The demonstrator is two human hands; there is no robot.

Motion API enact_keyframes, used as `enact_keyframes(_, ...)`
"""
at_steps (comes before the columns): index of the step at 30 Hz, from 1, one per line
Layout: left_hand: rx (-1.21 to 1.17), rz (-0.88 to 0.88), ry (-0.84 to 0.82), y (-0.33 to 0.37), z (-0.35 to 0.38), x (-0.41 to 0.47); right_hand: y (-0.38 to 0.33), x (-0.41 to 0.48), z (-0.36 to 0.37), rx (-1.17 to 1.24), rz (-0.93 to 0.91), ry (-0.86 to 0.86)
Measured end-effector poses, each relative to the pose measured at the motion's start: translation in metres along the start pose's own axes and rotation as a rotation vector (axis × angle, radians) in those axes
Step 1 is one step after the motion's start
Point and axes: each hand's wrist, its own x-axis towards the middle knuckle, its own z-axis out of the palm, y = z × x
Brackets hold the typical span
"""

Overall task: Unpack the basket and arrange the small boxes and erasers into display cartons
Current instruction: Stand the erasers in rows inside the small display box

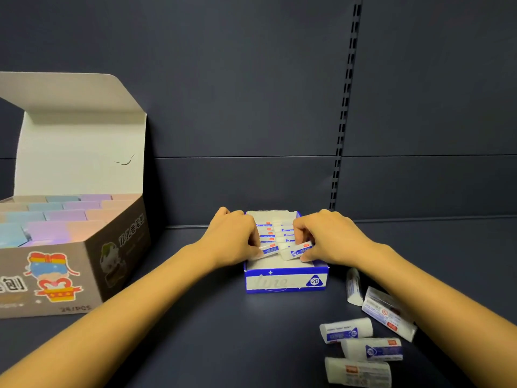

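Right hand (333,236) pinches eraser (293,252) (carton (285,281) front bare).

Dim, even light falls from above and in front. The dark back panel (251,79) and shelf (209,317) swallow most of it. The white inside of the open lid (78,152) at the upper left is the brightest patch, without glare. The left hand (232,236) and right hand (333,236) look warm and flatly lit. Shadows are faint and soft-edged. Focus is best in the centre, on the blue print of an eraser (299,252). The pastel boxes (64,214) at the left and the loose erasers (372,350) at the lower right are smeared. The slotted strip (344,107) bows toward the top edge, a wide-angle distortion.
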Motion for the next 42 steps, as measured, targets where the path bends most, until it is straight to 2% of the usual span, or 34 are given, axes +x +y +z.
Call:
enact_keyframes(6, 0.064, 0.056, -0.039, 0.003, -0.001, 0.004, -0.002, 0.000, 0.000, -0.108, -0.034, 0.000)
enact_keyframes(14, 0.004, 0.054, -0.007, -0.001, 0.000, 0.004, -0.001, 0.000, 0.000, -0.226, -0.088, 0.015)
enact_keyframes(30, -0.234, -0.047, -0.067, -0.003, -0.005, -0.004, -0.007, -0.001, -0.010, -0.264, -0.039, 0.045)
enact_keyframes(35, -0.221, -0.061, -0.063, 0.000, -0.006, -0.004, -0.007, 0.003, -0.003, -0.216, -0.055, -0.037)
enact_keyframes(42, -0.146, -0.055, -0.024, 0.004, -0.004, -0.004, -0.001, 0.002, 0.006, -0.125, -0.029, 0.006)
